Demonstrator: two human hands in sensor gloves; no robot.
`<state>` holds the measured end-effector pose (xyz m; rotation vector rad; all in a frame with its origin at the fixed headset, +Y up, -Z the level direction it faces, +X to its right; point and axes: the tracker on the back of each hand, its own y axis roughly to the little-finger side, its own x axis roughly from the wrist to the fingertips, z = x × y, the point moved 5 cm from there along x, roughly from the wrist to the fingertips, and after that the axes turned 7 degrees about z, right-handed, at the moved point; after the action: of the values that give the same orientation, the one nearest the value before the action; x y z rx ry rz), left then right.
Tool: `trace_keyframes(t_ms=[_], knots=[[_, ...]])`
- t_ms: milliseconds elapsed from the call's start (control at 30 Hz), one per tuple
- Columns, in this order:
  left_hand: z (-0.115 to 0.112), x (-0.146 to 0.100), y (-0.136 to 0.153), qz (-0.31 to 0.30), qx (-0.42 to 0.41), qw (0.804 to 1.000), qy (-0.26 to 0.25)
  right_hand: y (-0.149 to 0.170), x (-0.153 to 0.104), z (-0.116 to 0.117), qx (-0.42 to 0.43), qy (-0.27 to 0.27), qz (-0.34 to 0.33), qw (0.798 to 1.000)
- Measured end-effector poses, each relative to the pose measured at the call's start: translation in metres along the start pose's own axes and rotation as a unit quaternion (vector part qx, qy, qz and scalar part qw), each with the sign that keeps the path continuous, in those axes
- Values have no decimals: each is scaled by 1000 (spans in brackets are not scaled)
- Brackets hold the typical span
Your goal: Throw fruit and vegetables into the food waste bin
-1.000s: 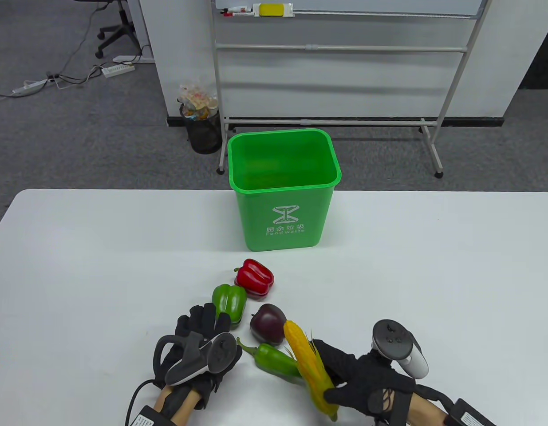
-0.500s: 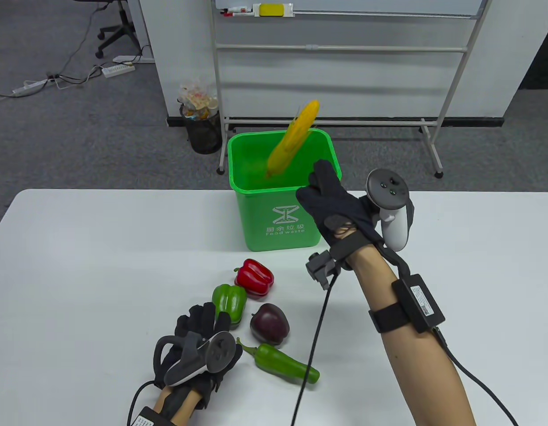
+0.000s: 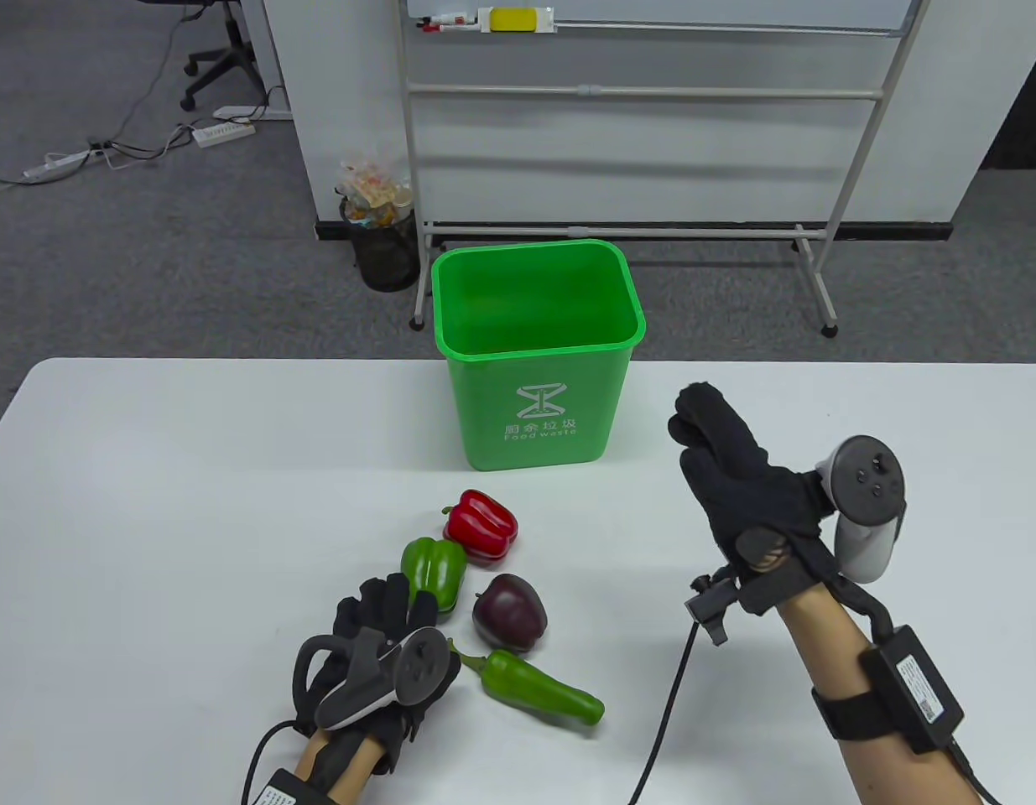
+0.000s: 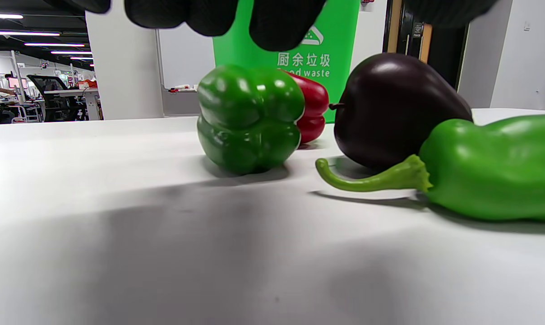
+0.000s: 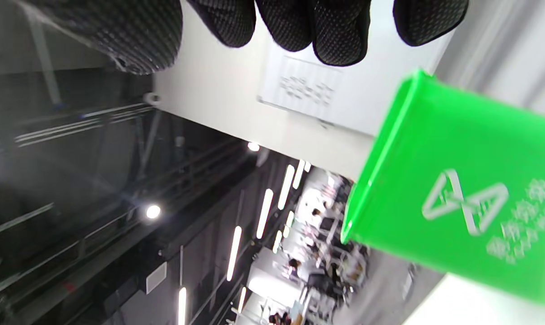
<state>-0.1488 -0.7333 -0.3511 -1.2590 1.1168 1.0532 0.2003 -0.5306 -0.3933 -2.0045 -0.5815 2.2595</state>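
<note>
At the centre of the table view, a green food waste bin [image 3: 538,352] stands upright at the far edge of the white surface [image 3: 148,503], its white label facing the camera. What lies inside it cannot be seen. Just below the bin, in the lower middle of the frame, four vegetables lie clustered: a red bell pepper [image 3: 481,526] nearest the bin, a green bell pepper [image 3: 434,570] touching its lower-left side, a dark purple eggplant [image 3: 509,612] to the right of that, and a long green chili pepper [image 3: 534,689] lowest, its stem pointing left.

The left hand [image 3: 383,641] rests flat on the surface at lower left, fingers stretched out, holding nothing; its fingertips [image 3: 421,608] lie right at the green bell pepper, though contact cannot be told.

The right hand [image 3: 748,495] is raised at right of the frame, beside the bin and apart from it, fingers extended together and empty.
</note>
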Motion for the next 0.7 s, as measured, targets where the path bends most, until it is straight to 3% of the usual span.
trace_keyframes(t_ms=[133,200,267,300,433,567,700], knots=[[1,-1,0,0,3,1000,0,-12,-40,-11,-118,52,-94,987],[1,-1,-1,-1,4,1000,-1,-14,-59,-7,-205,60,-129,968],[0,-1,-2,-1,3,1000,-1,-9,-76,2,-299,54,-155,940],[0,-1,-2,-2,3,1000,-1,-3,-87,9,-366,48,-164,915],[0,-1,-3,-2,6,1000,1,32,-105,20,-512,19,-137,848],[0,-1,-3,0,8,1000,2,83,-111,8,-607,-4,-66,792],[0,-1,-2,5,7,1000,3,115,-108,-13,-625,-2,3,781]])
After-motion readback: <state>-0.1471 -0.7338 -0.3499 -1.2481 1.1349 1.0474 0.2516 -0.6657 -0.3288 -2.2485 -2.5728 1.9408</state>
